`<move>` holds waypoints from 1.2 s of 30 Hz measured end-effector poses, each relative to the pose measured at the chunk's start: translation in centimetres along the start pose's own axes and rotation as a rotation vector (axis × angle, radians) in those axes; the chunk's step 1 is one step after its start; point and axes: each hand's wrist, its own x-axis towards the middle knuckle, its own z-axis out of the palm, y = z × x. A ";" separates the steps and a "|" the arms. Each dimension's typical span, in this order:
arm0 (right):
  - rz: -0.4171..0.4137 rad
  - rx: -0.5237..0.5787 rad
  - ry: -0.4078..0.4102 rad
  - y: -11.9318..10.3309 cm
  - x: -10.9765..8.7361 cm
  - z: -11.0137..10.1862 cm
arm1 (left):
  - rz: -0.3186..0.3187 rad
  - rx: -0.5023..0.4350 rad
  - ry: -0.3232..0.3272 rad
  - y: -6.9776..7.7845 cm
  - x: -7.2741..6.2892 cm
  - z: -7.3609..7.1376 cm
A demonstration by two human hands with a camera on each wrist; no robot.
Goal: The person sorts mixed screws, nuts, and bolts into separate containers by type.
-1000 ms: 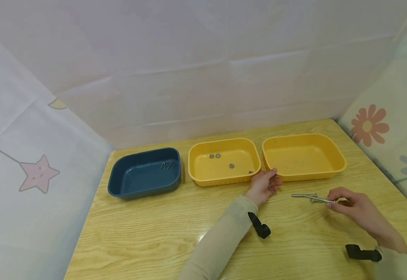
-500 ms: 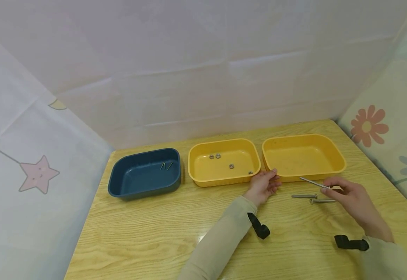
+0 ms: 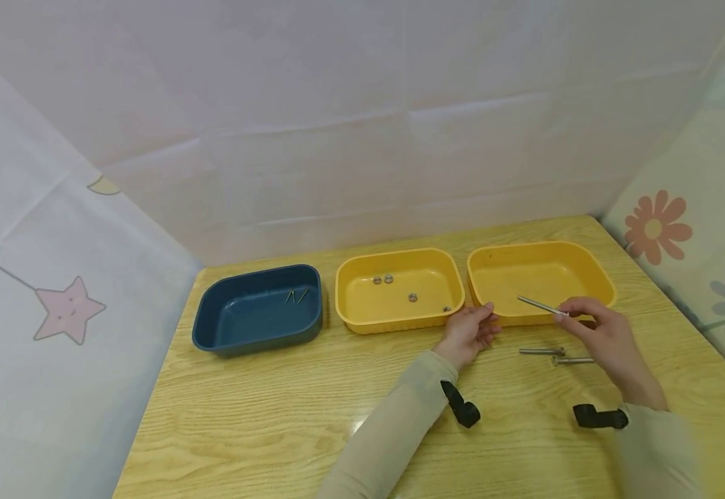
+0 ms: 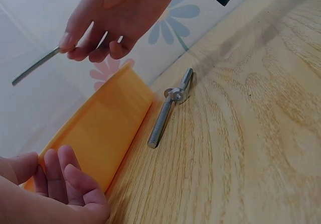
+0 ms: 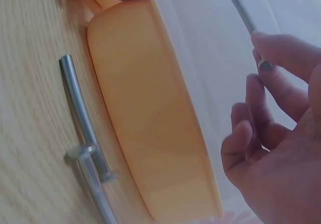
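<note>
My right hand [image 3: 606,339] pinches a long silver bolt [image 3: 540,305] by its head end, between thumb and index finger. In the head view the bolt overlaps the front part of the right yellow tray [image 3: 587,267]; the right wrist view shows the bolt [image 5: 242,10] raised above the tray's rim. At that tray's front left corner, my left hand [image 3: 462,336] grips the rim, thumb [image 4: 25,166] on top and fingers against the outer wall. Two more bolts lie on the table in front of the tray, one [image 3: 540,351] beside the other [image 3: 574,360], heads close together.
Left of the right tray stands another yellow tray [image 3: 362,322] with several nuts [image 3: 412,296] in it. A dark blue tray [image 3: 256,339] farther left holds thin brass-coloured pins [image 3: 303,296]. Patterned cloth walls [image 3: 350,159] border the wooden table [image 3: 263,416].
My right hand has lifted one bolt off the two others and carried it leftward and away from me, over the right yellow tray's front edge. My left hand has stayed in place.
</note>
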 end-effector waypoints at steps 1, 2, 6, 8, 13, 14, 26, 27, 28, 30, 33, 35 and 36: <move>-0.011 -0.002 0.008 0.0 0.2 0.2 | -0.001 0.001 0.000 0.0 0.0 0.0; -0.023 -0.010 0.014 0.0 0.3 0.4 | -0.001 0.002 0.000 0.0 0.0 0.0; -0.035 -0.022 0.036 0.1 0.6 1.0 | -0.003 0.011 0.005 0.0 -0.1 0.0; -0.033 -0.024 0.038 0.1 0.7 1.3 | -0.005 0.014 0.006 0.0 -0.1 0.0; -0.032 -0.021 0.051 0.0 0.8 1.9 | -0.005 0.009 0.002 -0.1 0.0 0.0; -0.032 -0.024 0.053 0.0 0.9 2.0 | -0.003 0.008 0.002 -0.1 0.0 0.0; -0.042 -0.104 0.058 0.4 1.2 3.0 | 0.009 -0.005 -0.015 -0.2 0.2 -0.2; -0.046 -0.107 0.058 0.3 1.2 3.1 | 0.009 -0.006 -0.015 -0.2 0.2 -0.3; -0.050 -0.110 0.056 0.3 1.2 3.1 | 0.009 -0.008 -0.015 -0.2 0.2 -0.3; -0.065 -0.120 0.056 0.2 1.3 3.3 | 0.009 -0.010 -0.016 -0.3 0.3 -0.3; -0.081 -0.142 0.056 0.3 1.4 3.5 | 0.011 -0.012 -0.015 -0.4 0.4 -0.3; -0.090 -0.161 0.057 0.3 1.5 3.7 | 0.013 -0.010 -0.017 -0.4 0.4 -0.3; -0.094 -0.167 0.056 0.3 1.6 3.8 | 0.014 -0.009 -0.018 -0.4 0.4 -0.2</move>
